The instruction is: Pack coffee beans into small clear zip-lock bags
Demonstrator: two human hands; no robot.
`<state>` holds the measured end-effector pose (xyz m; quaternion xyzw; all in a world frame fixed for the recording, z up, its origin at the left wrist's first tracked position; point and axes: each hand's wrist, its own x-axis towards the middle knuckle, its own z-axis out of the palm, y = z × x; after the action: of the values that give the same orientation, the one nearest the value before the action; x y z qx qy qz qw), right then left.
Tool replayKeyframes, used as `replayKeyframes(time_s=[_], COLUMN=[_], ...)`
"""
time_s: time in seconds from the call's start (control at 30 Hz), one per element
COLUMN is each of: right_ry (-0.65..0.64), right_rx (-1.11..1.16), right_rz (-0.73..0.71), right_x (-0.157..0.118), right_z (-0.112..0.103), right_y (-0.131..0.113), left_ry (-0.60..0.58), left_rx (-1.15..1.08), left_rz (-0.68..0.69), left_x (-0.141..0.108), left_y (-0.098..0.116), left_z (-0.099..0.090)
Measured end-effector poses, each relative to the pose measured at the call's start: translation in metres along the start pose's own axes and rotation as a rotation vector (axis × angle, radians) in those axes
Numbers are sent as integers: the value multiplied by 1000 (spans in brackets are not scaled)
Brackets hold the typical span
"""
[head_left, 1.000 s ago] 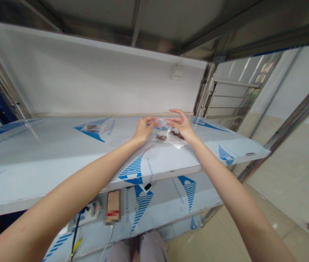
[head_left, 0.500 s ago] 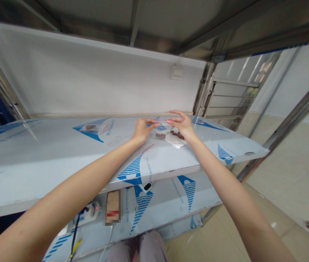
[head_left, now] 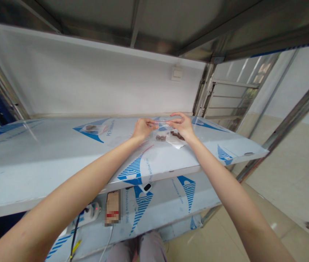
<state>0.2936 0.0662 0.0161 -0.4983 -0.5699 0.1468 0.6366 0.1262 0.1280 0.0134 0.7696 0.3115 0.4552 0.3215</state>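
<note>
My left hand (head_left: pixel 142 128) pinches one end of a small clear zip bag (head_left: pixel 162 123) with a thin red line along its top. At the bag's other end, the thumb and fingers of my right hand (head_left: pixel 182 125) are closed on it, one finger raised. The bag is stretched level between them, above the shelf. Just below lie several small brown pieces (head_left: pixel 161 138) in a short row. More brown pieces (head_left: pixel 177 135) rest in a heap on white paper (head_left: pixel 176 142), partly behind my right hand; they are too small to name.
A clear bag with something brown inside (head_left: pixel 91 128) lies on the film-covered shelf (head_left: pixel 47 156) to the left. A red strip (head_left: pixel 148 149) is nearer the front edge. On the lower shelf are a phone (head_left: pixel 113 207) and a plugged-in charger (head_left: pixel 95 209). A metal shelf (head_left: pixel 96 22) hangs overhead.
The bag's red line has shifted slightly between my fingers, and my right fingers are a little more curled. Both arms stay almost in place.
</note>
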Motion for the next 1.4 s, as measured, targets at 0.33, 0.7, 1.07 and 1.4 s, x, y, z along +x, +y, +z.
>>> replayKeyframes(time_s=[0.33,0.7,1.07,1.4], right_ry=[85,-81,-61,-145], right_rx=[32,11,-75,-61], right_rz=[27,-32,-141,-148], right_x=[1,1,-3,-6], right_z=[-5,-4,1,1], right_y=[-2,1,-5,-8], left_ry=[31,4,-39,-111], left_rx=[-10,69,104,44], left_rz=[-36,117,150,230], left_x=[-1,-3,-5,-12], left_y=[0,0,7,7], left_z=[-3,-1,2,4])
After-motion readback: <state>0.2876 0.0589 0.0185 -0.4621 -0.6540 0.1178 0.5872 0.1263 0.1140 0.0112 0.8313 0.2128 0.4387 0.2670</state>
